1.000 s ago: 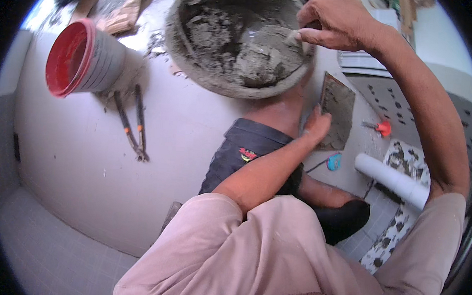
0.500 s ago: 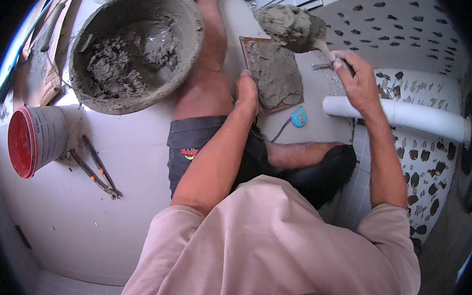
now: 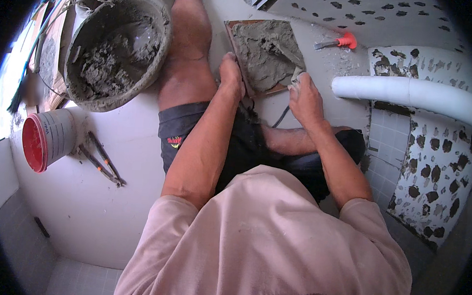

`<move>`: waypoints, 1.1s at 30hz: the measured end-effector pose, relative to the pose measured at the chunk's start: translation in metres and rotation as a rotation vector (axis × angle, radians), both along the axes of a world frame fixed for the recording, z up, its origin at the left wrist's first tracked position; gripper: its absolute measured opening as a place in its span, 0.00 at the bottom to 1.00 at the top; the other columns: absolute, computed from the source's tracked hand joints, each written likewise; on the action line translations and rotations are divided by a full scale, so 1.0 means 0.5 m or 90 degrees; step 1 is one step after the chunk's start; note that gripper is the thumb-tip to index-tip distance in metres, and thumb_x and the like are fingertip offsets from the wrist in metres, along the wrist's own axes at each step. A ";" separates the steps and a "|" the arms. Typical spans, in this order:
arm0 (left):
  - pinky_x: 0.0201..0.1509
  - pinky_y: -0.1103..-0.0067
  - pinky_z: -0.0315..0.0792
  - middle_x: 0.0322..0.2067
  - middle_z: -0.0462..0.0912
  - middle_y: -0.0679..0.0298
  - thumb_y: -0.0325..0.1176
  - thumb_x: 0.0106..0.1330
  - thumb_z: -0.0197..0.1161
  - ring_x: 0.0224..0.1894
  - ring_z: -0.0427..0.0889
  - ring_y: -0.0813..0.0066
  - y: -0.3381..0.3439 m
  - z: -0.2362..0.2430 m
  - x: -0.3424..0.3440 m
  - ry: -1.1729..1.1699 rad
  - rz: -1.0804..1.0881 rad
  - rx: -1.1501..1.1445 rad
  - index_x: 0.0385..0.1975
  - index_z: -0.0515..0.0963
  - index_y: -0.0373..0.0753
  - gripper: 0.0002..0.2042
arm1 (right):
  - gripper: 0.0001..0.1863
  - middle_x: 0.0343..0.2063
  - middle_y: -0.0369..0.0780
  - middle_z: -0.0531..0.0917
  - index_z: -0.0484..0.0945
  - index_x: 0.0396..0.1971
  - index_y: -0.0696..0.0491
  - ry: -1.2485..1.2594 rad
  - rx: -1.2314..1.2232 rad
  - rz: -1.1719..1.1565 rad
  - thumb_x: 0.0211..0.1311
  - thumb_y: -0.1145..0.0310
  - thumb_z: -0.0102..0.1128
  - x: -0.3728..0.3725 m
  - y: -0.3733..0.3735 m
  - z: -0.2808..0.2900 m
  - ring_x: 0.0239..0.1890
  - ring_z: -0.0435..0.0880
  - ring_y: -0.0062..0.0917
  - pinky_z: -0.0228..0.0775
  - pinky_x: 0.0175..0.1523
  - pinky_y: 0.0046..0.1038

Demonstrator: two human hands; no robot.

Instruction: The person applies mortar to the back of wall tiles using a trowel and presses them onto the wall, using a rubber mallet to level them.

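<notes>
A brown-edged tile (image 3: 275, 90) lies in front of me, its face thickly spread with wet grey mortar (image 3: 257, 50). My left hand (image 3: 232, 77) is closed on the tile's left edge, its fingertips partly hidden. My right hand (image 3: 306, 101) grips the handle of a trowel (image 3: 296, 72) at the tile's right corner. The mortar-smeared trowel blade rests on the mortar and blends into it. To the left of my outstretched leg, a big round basin (image 3: 74, 88) holds more mortar, rough and lumpy.
Right of the tile lies a chisel (image 3: 327, 44) with a red hand guard. A white pipe (image 3: 404, 91) juts from the right beside a patch-marked panel (image 3: 432, 174). At left are a tipped white bucket (image 3: 59, 133) with a red inside and long-handled pincers (image 3: 103, 159).
My right hand has lowered the mortar-loaded trowel from above the tile's far right onto its mortar. The chisel's red guard has come into view; the blue tape measure is now hidden.
</notes>
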State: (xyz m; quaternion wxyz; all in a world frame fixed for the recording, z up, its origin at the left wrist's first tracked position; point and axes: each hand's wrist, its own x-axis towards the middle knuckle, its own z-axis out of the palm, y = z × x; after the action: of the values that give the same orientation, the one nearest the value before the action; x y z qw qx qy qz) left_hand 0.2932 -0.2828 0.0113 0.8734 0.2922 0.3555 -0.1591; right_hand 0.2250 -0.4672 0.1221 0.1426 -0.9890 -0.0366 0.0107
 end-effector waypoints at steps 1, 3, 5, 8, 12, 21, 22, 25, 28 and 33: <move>0.54 0.59 0.71 0.43 0.80 0.53 0.48 0.71 0.39 0.45 0.78 0.55 0.005 0.005 -0.002 -0.011 0.006 -0.014 0.45 0.76 0.37 0.23 | 0.15 0.36 0.55 0.80 0.65 0.41 0.57 -0.006 0.002 0.009 0.59 0.71 0.60 -0.005 0.011 -0.004 0.42 0.79 0.57 0.70 0.46 0.53; 0.55 0.59 0.71 0.44 0.80 0.54 0.49 0.72 0.39 0.46 0.78 0.55 0.013 0.014 -0.009 -0.018 0.011 -0.022 0.46 0.76 0.38 0.23 | 0.15 0.37 0.55 0.80 0.65 0.41 0.57 -0.003 0.028 -0.008 0.58 0.72 0.60 -0.012 0.021 0.002 0.42 0.79 0.57 0.70 0.46 0.53; 0.57 0.57 0.69 0.46 0.80 0.54 0.49 0.72 0.38 0.47 0.77 0.55 0.006 0.034 -0.018 -0.015 0.003 -0.018 0.47 0.76 0.37 0.23 | 0.15 0.38 0.55 0.79 0.65 0.41 0.56 -0.002 0.043 -0.028 0.58 0.72 0.60 -0.010 0.012 0.012 0.43 0.78 0.57 0.70 0.46 0.53; 0.56 0.57 0.70 0.45 0.80 0.54 0.49 0.73 0.38 0.47 0.77 0.55 0.010 0.046 -0.008 0.007 -0.008 -0.022 0.47 0.75 0.37 0.24 | 0.16 0.41 0.56 0.78 0.66 0.42 0.57 0.103 0.025 -0.036 0.58 0.72 0.61 0.001 -0.002 0.014 0.44 0.78 0.57 0.70 0.46 0.52; 0.55 0.57 0.70 0.43 0.80 0.55 0.49 0.72 0.39 0.46 0.77 0.56 0.019 0.009 -0.012 -0.031 0.012 -0.020 0.45 0.75 0.38 0.22 | 0.15 0.40 0.54 0.79 0.69 0.46 0.58 -0.084 0.027 0.004 0.62 0.69 0.57 0.001 -0.017 0.050 0.43 0.78 0.57 0.70 0.46 0.51; 0.47 0.58 0.72 0.34 0.77 0.57 0.49 0.71 0.44 0.38 0.75 0.59 0.006 0.062 -0.014 -0.008 0.008 -0.003 0.37 0.75 0.42 0.18 | 0.15 0.33 0.56 0.83 0.81 0.37 0.61 0.118 0.071 -0.056 0.65 0.63 0.55 0.045 -0.091 0.060 0.42 0.82 0.53 0.72 0.50 0.45; 0.47 0.58 0.72 0.35 0.77 0.57 0.49 0.71 0.44 0.38 0.76 0.58 0.007 0.068 -0.010 0.005 0.003 0.009 0.37 0.74 0.42 0.17 | 0.15 0.34 0.55 0.83 0.81 0.37 0.61 0.162 0.045 -0.026 0.64 0.63 0.54 0.049 -0.093 0.055 0.42 0.81 0.53 0.72 0.50 0.45; 0.48 0.57 0.73 0.36 0.78 0.55 0.48 0.71 0.44 0.38 0.76 0.57 0.016 0.084 -0.015 0.014 0.012 0.023 0.39 0.75 0.40 0.18 | 0.16 0.31 0.53 0.84 0.81 0.37 0.61 0.260 0.041 -0.025 0.65 0.62 0.54 0.042 -0.097 0.083 0.37 0.83 0.49 0.74 0.44 0.44; 0.50 0.55 0.72 0.39 0.79 0.54 0.48 0.71 0.44 0.40 0.77 0.54 0.019 0.067 -0.014 -0.005 0.029 0.014 0.43 0.75 0.39 0.20 | 0.16 0.24 0.48 0.82 0.81 0.36 0.59 0.373 0.159 -0.146 0.67 0.60 0.53 0.023 -0.094 0.107 0.26 0.82 0.37 0.73 0.30 0.39; 0.54 0.55 0.71 0.43 0.80 0.52 0.49 0.72 0.42 0.44 0.77 0.53 0.011 0.061 -0.011 -0.029 0.000 -0.008 0.48 0.75 0.37 0.22 | 0.16 0.18 0.37 0.76 0.81 0.34 0.55 0.383 0.517 -0.326 0.71 0.58 0.51 0.046 -0.050 0.081 0.17 0.73 0.18 0.63 0.16 0.26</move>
State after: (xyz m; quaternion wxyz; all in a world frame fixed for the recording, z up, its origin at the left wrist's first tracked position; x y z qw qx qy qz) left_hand 0.2878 -0.2775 0.0417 0.8830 0.2902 0.3350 -0.1544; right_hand 0.2483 -0.4922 0.1626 0.5141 -0.7854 0.2454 0.2421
